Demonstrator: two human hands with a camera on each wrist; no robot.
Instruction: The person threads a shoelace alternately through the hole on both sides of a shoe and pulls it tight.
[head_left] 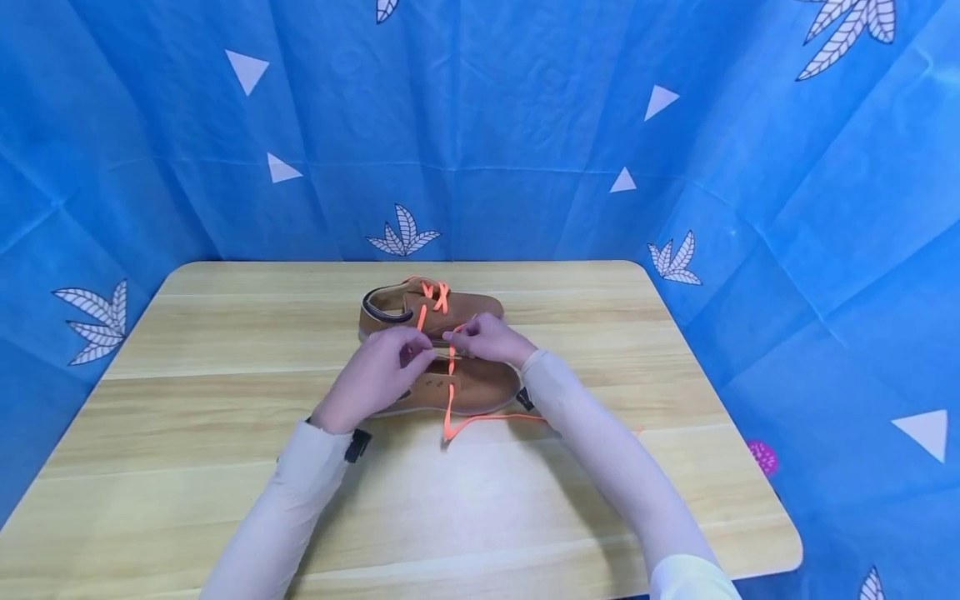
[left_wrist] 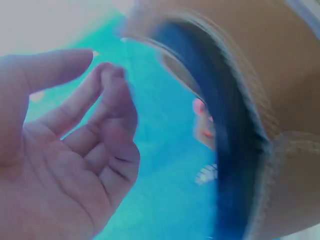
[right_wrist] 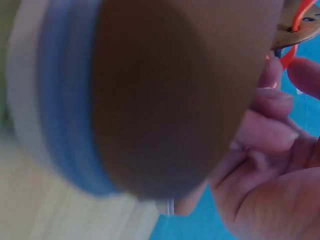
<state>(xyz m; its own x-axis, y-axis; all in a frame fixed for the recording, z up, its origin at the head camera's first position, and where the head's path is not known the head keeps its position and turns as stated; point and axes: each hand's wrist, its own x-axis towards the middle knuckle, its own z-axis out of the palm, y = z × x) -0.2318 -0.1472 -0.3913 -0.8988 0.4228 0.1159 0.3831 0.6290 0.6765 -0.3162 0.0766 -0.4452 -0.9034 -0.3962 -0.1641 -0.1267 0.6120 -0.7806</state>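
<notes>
A brown shoe (head_left: 487, 383) lies on its sole at mid-table, toe to the right, with an orange shoelace (head_left: 450, 408) threaded at its front eyelets. One lace end trails over the table to the right. My right hand (head_left: 491, 340) is above the shoe's far side; in the right wrist view its thumb and finger pinch the orange lace (right_wrist: 288, 57) near an eyelet flap. My left hand (head_left: 375, 371) hovers by the shoe opening, fingers loosely bent. The left wrist view shows a gap between thumb and fingertips, beside the dark padded collar (left_wrist: 220, 100).
Just behind stands a second brown shoe (head_left: 476, 307), its orange lace (head_left: 441, 298) crossed over the top. Both shoes are on a light wooden table (head_left: 187, 375). A blue patterned curtain (head_left: 510, 100) hangs behind and along the sides.
</notes>
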